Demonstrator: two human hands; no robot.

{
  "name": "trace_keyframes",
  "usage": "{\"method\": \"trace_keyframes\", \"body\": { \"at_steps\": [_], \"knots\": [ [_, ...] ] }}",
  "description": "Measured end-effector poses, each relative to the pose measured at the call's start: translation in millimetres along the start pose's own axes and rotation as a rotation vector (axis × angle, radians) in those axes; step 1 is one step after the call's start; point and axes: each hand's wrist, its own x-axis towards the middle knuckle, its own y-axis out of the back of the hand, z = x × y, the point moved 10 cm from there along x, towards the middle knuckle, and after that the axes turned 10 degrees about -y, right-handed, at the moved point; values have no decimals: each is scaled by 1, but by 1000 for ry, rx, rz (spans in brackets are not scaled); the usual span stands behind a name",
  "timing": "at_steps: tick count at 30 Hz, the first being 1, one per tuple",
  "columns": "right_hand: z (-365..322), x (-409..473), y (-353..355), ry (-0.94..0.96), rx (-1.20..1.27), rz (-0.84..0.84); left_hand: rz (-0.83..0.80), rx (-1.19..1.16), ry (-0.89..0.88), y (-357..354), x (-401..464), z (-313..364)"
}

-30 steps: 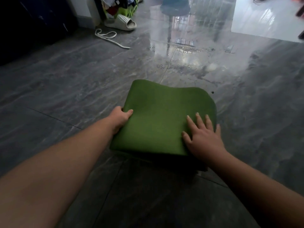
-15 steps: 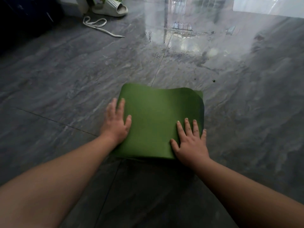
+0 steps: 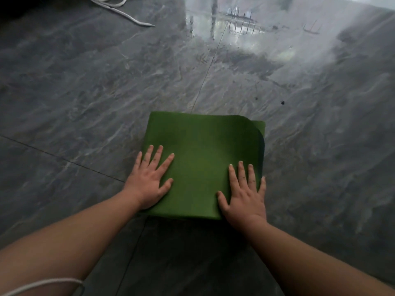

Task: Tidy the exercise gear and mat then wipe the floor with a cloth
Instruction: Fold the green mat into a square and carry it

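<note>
A green exercise mat (image 3: pixel 203 159), folded into a thick square stack, lies on the grey marble-look floor (image 3: pixel 85 92) in front of me. Its top layer curls up at the far right corner, showing a lower layer beneath. My left hand (image 3: pixel 150 180) presses flat on the mat's near left edge, fingers spread and straight. On the near right corner my right hand (image 3: pixel 245 193) lies flat too, fingers straight, little finger over the mat's right edge.
A white cord (image 3: pixel 119 11) lies on the floor at the far left. Another white cord (image 3: pixel 42 285) crosses my left forearm at the bottom left. Bright glare reflects off the floor at the far right. A small dark speck (image 3: pixel 282 102) sits beyond the mat.
My left hand went from gripping the mat's left edge to lying flat on top. The raised fold has been pressed down flatter. The view has tilted downward.
</note>
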Motion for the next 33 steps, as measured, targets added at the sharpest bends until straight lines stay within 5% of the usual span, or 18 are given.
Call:
{"method": "trace_keyframes", "body": {
  "at_steps": [11, 16, 22, 26, 29, 33],
  "knots": [
    [-3, 3, -1, 10, -5, 35, 120, -263, 28, 4, 1, -13],
    [-1, -5, 5, 37, -16, 78, 417, -603, 385, 16, -38, -35],
    [-4, -27, 35, 99, -15, 183, 306, -795, 597, 1, -62, -42],
    [-45, -82, 52, 448, 59, 325, 209, -930, 655, -4, -62, -38],
    [-63, -120, 36, 626, 31, 265, 155, -932, 712, 0, -67, -32],
    [-30, -116, 35, 548, -41, 287, 44, -823, 761, 0, -73, -1]
  ]
}}
